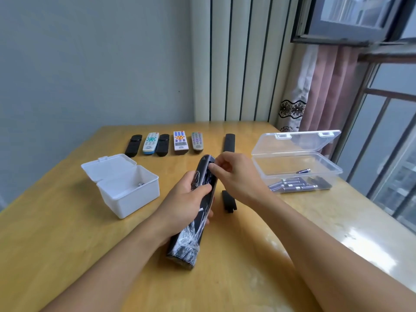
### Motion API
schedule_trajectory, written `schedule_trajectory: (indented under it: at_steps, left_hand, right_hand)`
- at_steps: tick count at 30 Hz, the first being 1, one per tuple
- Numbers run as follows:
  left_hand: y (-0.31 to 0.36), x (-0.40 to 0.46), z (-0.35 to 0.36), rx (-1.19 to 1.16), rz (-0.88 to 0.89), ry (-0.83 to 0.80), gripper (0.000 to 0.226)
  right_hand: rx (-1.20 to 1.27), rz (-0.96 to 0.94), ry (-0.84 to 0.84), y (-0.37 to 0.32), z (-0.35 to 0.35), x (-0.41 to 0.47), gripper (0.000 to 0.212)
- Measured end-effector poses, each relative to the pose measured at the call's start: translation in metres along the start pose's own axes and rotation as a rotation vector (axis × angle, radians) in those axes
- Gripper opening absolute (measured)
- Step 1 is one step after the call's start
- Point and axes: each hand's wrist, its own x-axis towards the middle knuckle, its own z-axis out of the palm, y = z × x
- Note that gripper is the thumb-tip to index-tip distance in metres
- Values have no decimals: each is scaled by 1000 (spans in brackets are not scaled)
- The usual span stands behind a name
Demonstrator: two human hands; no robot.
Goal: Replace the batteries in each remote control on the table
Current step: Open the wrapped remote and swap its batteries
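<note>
My left hand (pixel 186 199) grips a long black remote wrapped in plastic film (pixel 191 239), held back side up above the table. Its battery compartment is open at the far end. My right hand (pixel 231 174) has its thumb and curled fingers at that compartment; whether a battery sits under them I cannot tell. The remote's black battery cover (pixel 229 201) lies on the table just right of it. A clear plastic box (pixel 299 170) at the right holds several batteries (pixel 292 185). A white open box (pixel 128 188) at the left has one small battery (pixel 141 183) inside.
Several remotes lie in a row at the far side of the wooden table (pixel 67 244): black (pixel 133 145), white and blue (pixel 150 143), black (pixel 163 145), white (pixel 180 142), grey (pixel 197 141), black (pixel 229 142). A window and curtain stand at the right.
</note>
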Motion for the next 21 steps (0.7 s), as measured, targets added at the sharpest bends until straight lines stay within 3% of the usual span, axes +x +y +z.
schedule_trajectory:
  at_steps: [12, 16, 21]
  left_hand:
    - [-4, 2, 0, -20, -62, 19, 12]
    - [-5, 2, -2, -5, -70, 12, 13]
    - [-2, 0, -2, -42, -69, 51, 13]
  right_hand:
    - [26, 42, -40, 3, 4, -1, 22]
    - [165, 68, -36, 0, 5, -3, 26]
    - [119, 26, 73, -5, 16, -5, 21]
